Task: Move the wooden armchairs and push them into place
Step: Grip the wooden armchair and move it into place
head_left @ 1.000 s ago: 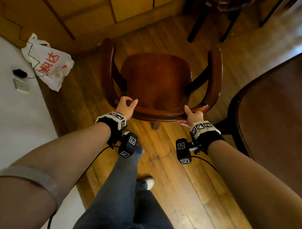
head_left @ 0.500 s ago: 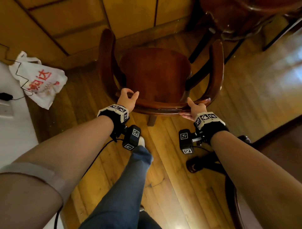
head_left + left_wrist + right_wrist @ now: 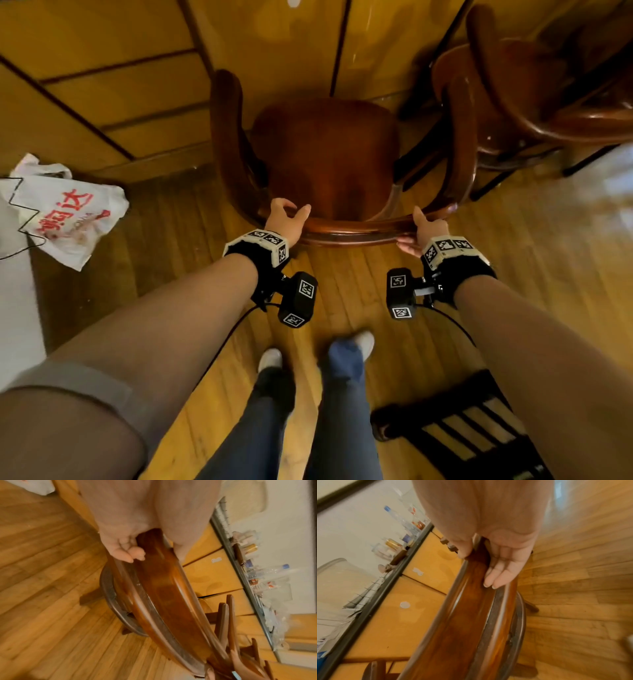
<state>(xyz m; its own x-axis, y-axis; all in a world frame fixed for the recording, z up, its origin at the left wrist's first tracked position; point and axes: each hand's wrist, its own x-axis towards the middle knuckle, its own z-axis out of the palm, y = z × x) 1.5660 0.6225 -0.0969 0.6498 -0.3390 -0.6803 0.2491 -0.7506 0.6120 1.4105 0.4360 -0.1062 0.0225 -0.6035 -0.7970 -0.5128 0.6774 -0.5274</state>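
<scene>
A dark wooden armchair (image 3: 325, 154) stands on the plank floor facing the yellow cabinet, its curved back rail (image 3: 349, 234) nearest me. My left hand (image 3: 291, 212) grips the left end of that rail, fingers (image 3: 130, 553) curled over the top. Over at the right end, my right hand (image 3: 418, 229) holds the rail with the thumb on the inner side and the fingers (image 3: 500, 574) flat along the outer side. A second wooden armchair (image 3: 513, 102) stands close by on the right, almost touching the first chair's right arm.
The yellow cabinet front (image 3: 274, 51) is just beyond the chair. On the floor at the left lies a white plastic bag (image 3: 65, 212) beside a white wall. A black slatted frame (image 3: 472, 435) sits at the bottom right by my feet (image 3: 270, 359).
The armchair has travelled with both hands toward the cabinet and up beside the second armchair. The round table has dropped out of view. Both grips are unchanged.
</scene>
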